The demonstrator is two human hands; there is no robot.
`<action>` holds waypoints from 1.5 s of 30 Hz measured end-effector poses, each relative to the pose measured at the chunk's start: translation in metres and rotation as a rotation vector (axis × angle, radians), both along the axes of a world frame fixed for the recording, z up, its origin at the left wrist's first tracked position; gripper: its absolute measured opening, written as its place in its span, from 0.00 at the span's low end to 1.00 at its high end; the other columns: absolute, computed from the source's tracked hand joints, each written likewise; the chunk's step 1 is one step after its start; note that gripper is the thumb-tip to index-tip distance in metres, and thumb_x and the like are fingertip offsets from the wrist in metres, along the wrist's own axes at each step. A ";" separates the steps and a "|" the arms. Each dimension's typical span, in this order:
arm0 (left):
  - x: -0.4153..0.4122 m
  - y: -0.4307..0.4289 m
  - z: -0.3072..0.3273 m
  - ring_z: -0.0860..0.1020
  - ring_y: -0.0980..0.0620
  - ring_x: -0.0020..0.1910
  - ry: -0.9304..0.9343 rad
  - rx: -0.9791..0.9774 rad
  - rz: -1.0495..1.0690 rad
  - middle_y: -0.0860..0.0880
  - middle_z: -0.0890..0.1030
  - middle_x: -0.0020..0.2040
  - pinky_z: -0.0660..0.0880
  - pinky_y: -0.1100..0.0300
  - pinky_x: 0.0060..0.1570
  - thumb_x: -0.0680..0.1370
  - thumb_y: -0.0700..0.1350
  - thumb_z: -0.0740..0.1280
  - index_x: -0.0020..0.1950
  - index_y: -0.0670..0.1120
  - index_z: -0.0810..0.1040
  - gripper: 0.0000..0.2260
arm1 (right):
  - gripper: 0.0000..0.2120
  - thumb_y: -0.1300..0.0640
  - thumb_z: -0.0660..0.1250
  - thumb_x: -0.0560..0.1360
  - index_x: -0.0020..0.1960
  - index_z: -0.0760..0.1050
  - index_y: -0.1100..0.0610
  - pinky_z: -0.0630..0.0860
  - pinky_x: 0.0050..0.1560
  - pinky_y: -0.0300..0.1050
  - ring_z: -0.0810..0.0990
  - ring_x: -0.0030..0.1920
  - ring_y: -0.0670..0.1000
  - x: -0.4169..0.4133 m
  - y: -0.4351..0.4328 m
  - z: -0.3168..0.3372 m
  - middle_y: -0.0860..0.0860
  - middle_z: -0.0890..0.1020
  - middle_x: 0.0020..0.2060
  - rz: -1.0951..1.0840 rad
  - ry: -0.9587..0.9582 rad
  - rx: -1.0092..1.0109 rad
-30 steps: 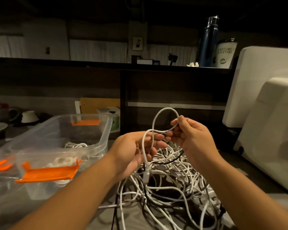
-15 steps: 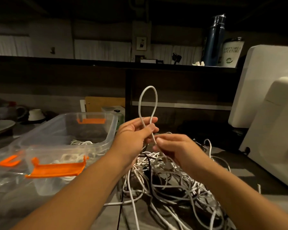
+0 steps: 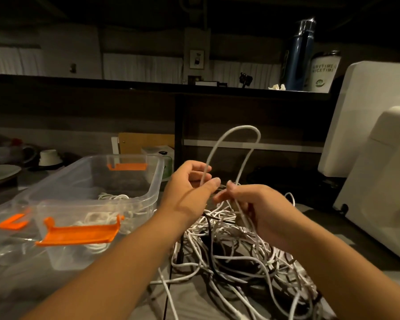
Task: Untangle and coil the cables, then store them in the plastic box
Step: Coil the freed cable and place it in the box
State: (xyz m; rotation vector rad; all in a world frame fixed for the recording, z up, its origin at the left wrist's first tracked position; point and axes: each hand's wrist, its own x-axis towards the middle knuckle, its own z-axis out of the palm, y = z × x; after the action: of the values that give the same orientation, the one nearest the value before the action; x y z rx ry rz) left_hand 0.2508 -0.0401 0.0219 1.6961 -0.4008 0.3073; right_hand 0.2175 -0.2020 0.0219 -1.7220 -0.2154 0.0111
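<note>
A white cable stands up in a tall loop between my hands. My left hand pinches the loop's left strand between thumb and fingers. My right hand grips the right strand, fingers curled round it. Both hands hover above a tangled pile of white and black cables on the grey table. The clear plastic box with orange latches sits to the left, with several coiled white cables inside.
The box's clear lid with an orange clip lies at far left. A large white appliance stands close on the right. Bottles stand on the dark shelf behind. Cups and dishes sit at back left.
The loop has grown wider and taller as my right hand moved right and fed cable up. My left hand stayed near the loop's base.
</note>
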 end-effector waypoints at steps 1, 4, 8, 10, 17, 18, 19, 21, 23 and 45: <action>0.001 0.000 -0.001 0.81 0.51 0.51 0.024 -0.003 -0.005 0.49 0.82 0.51 0.77 0.59 0.48 0.77 0.44 0.73 0.54 0.50 0.78 0.08 | 0.19 0.48 0.63 0.81 0.43 0.85 0.59 0.64 0.34 0.41 0.67 0.31 0.47 -0.001 -0.002 0.003 0.55 0.69 0.32 -0.019 0.028 0.073; 0.003 -0.001 -0.004 0.81 0.52 0.50 0.073 0.047 -0.042 0.49 0.83 0.49 0.76 0.60 0.47 0.77 0.40 0.72 0.52 0.49 0.78 0.07 | 0.16 0.51 0.65 0.79 0.41 0.81 0.61 0.61 0.29 0.39 0.65 0.29 0.46 0.000 -0.004 0.005 0.51 0.68 0.30 0.002 0.105 0.278; 0.007 -0.001 -0.009 0.83 0.49 0.51 0.098 0.050 -0.072 0.47 0.84 0.48 0.80 0.57 0.52 0.83 0.37 0.62 0.51 0.50 0.80 0.10 | 0.13 0.52 0.65 0.80 0.43 0.78 0.60 0.64 0.29 0.37 0.70 0.29 0.46 0.003 -0.007 0.005 0.51 0.73 0.31 -0.011 0.142 0.296; 0.005 -0.002 -0.007 0.84 0.50 0.52 0.105 -0.021 -0.080 0.47 0.84 0.51 0.81 0.58 0.54 0.84 0.37 0.60 0.52 0.51 0.81 0.13 | 0.13 0.54 0.65 0.81 0.43 0.79 0.62 0.66 0.30 0.38 0.72 0.29 0.47 0.002 -0.007 0.003 0.52 0.75 0.31 -0.036 0.096 0.107; -0.007 -0.005 0.001 0.84 0.55 0.55 0.063 -0.205 -0.202 0.48 0.86 0.51 0.82 0.58 0.54 0.82 0.40 0.66 0.52 0.51 0.85 0.09 | 0.09 0.56 0.72 0.78 0.50 0.84 0.61 0.71 0.31 0.38 0.75 0.29 0.46 -0.003 0.011 -0.005 0.50 0.80 0.29 -0.005 -0.004 -0.182; -0.008 -0.005 0.000 0.85 0.54 0.54 0.063 -0.211 -0.201 0.48 0.86 0.50 0.82 0.57 0.54 0.81 0.40 0.67 0.52 0.51 0.85 0.09 | 0.08 0.56 0.72 0.78 0.48 0.84 0.61 0.73 0.32 0.39 0.76 0.30 0.48 -0.002 0.011 -0.006 0.50 0.80 0.29 -0.050 -0.037 -0.208; -0.009 -0.005 0.000 0.85 0.53 0.53 0.062 -0.213 -0.199 0.47 0.87 0.50 0.82 0.55 0.54 0.81 0.40 0.67 0.52 0.51 0.85 0.08 | 0.07 0.56 0.72 0.78 0.47 0.84 0.60 0.74 0.35 0.42 0.77 0.32 0.49 -0.001 0.010 -0.006 0.50 0.81 0.29 -0.100 -0.072 -0.237; -0.010 -0.004 0.000 0.86 0.52 0.52 0.046 -0.185 -0.190 0.48 0.87 0.49 0.83 0.52 0.53 0.80 0.42 0.69 0.52 0.51 0.86 0.07 | 0.04 0.56 0.72 0.78 0.47 0.84 0.57 0.76 0.39 0.46 0.79 0.34 0.51 0.000 0.006 -0.005 0.51 0.82 0.32 -0.111 -0.105 -0.254; -0.013 -0.005 0.000 0.86 0.53 0.50 0.029 -0.157 -0.208 0.49 0.87 0.48 0.83 0.53 0.51 0.78 0.43 0.70 0.53 0.50 0.86 0.06 | 0.05 0.56 0.73 0.77 0.45 0.84 0.57 0.75 0.38 0.44 0.79 0.34 0.50 -0.002 0.005 -0.005 0.51 0.82 0.32 -0.016 -0.107 -0.246; 0.003 0.002 -0.011 0.81 0.53 0.35 -0.189 0.216 0.164 0.53 0.75 0.48 0.81 0.54 0.36 0.78 0.50 0.72 0.63 0.56 0.67 0.19 | 0.06 0.62 0.68 0.79 0.44 0.78 0.61 0.70 0.29 0.36 0.74 0.30 0.46 0.003 0.001 0.003 0.53 0.78 0.32 -0.114 0.113 0.278</action>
State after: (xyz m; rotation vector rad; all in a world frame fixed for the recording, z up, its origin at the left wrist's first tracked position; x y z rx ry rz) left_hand 0.2537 -0.0379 0.0110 1.9229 -0.4472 0.5640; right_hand 0.2204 -0.2007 0.0252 -1.4492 -0.0322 -0.0047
